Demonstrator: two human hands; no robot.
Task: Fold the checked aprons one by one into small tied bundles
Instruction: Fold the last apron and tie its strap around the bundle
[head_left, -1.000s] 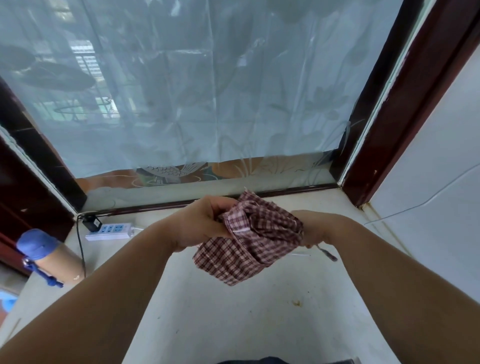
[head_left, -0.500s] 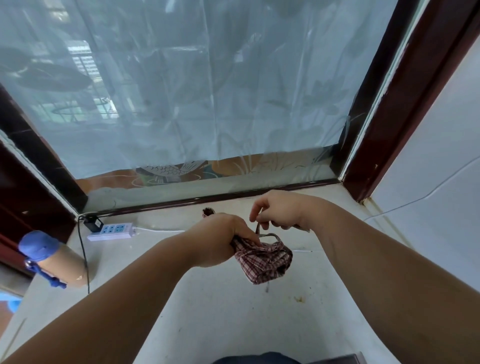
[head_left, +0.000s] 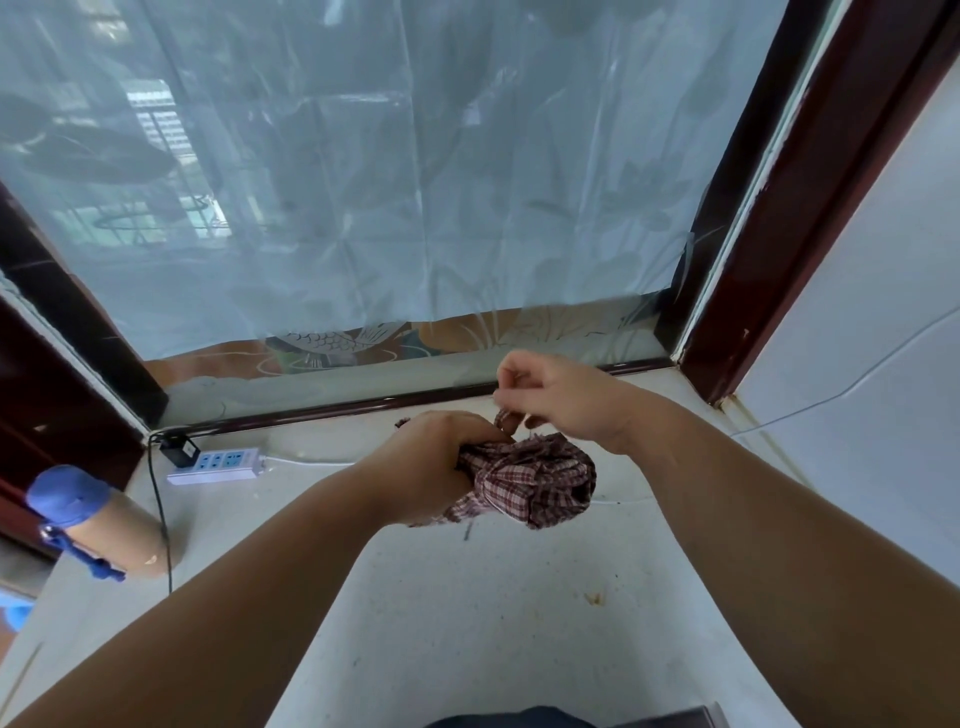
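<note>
Filling most of the view, a window (head_left: 363, 182) covered by pale translucent film stands behind everything, with a strip of fish-patterned glass showing below the film's lower edge. A white wall (head_left: 883, 312) takes up the right side, and a dark red-brown frame (head_left: 810, 208) runs between it and the window. Below lies a pale speckled tabletop (head_left: 467, 623), over which 2 bare forearms reach from the near edge.

A cardboard tube (head_left: 119, 535) with a blue cap lies on its side at the far left of the tabletop. The left grip (head_left: 436, 462) is clamped around 1 end of the checked apron (head_left: 535, 483), which is bunched into a small red-and-white bundle held above the tabletop, near the window's bottom rail. The right grip (head_left: 566, 400) sits just above and behind the bundle, fingers curled together and pinching a thin checked tie strap (head_left: 506, 420) that loops up from the cloth.

A white power strip (head_left: 215, 464) rests by the window rail, left of the hands and well apart from them. A black adapter (head_left: 179, 449) sits at its left end, its dark cord trailing toward the near edge past the tube.
</note>
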